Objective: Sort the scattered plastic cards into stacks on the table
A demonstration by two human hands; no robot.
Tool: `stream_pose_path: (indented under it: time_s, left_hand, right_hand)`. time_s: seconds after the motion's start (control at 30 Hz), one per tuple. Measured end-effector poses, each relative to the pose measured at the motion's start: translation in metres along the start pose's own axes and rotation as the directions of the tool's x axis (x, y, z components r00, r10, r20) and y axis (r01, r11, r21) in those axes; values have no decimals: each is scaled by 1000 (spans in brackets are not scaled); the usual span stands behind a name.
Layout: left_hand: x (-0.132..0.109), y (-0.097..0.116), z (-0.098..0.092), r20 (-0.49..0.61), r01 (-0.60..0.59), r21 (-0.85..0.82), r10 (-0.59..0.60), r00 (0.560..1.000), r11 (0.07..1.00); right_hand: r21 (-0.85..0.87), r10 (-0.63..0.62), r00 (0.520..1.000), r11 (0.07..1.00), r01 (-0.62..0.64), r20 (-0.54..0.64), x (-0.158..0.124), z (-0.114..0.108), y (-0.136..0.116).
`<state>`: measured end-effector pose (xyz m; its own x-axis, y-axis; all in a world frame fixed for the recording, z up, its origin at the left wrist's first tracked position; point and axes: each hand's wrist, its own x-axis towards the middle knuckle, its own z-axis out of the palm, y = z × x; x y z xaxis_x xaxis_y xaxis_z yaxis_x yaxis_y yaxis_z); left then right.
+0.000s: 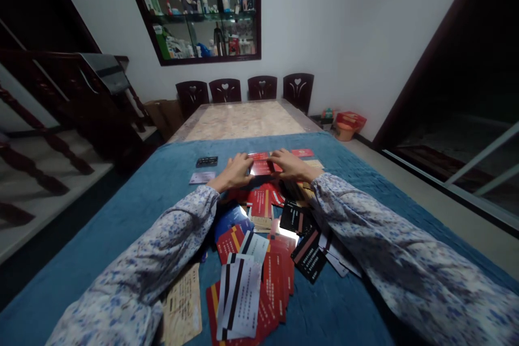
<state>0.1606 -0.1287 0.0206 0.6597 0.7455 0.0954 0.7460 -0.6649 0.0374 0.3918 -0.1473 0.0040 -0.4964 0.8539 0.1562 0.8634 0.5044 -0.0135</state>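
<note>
Both my arms in flowered sleeves reach forward over a blue cloth. My left hand and my right hand lie side by side on a shiny red card at the far end of a spread of cards. Their fingers are curled down onto it, pressing or gripping its edges. Several red, black, white and blue cards lie scattered between my arms, closer to me. A beige card sits by my left elbow.
A black card and a pale card lie apart to the left. Beyond the cloth is a marble table top with several dark chairs. A wall cabinet, stairs on the left and a sliding door on the right surround it.
</note>
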Motion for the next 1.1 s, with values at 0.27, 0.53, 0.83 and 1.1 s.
stream_pose_path:
  time_s: [0.27, 0.53, 0.83, 1.1]
  left_hand:
    - [25, -10, -1, 27, 32, 6, -32, 999, 999]
    - [47, -21, 4, 60, 73, 11, -74, 995, 997]
    - [69, -32, 15, 70, 107, 14, -108, 992, 994]
    - [86, -38, 22, 83, 142, 7, -142, 986, 990]
  right_hand:
    - [-73, 84, 993, 994, -78, 80, 21, -6, 9]
    - [-98, 98, 989, 991, -87, 112, 46, 3, 25]
    - [-116, 150, 979, 984, -134, 140, 67, 12, 36]
    - [-132, 178, 969, 979, -157, 173, 81, 12, 41]
